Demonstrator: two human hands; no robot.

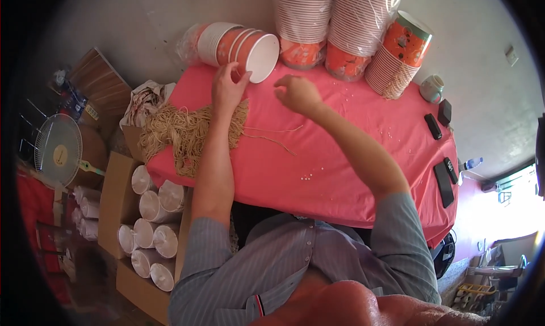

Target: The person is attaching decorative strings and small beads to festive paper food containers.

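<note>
My left hand (227,90) is at the front cup of a stack of orange paper tubs (241,45) lying on its side. Its thumb and forefinger are apart beside the tub's lower edge; whether they touch it I cannot tell. To the right, over the pink cloth, hovers my right hand (299,93), its fingers curled toward the tub's white mouth. Anything inside those fingers is hidden. My left forearm crosses a heap of tan cords (181,136), from which two loose strands trail rightward.
Tall plastic-wrapped tub stacks (304,19) and an unwrapped stack (394,56) stand along the wall. Right of them are a mug (432,89) and dark handheld devices (444,183). Small white beads (306,177) dot the pink tablecloth (272,184). A carton (116,195) of wrapped white cups sits lower left.
</note>
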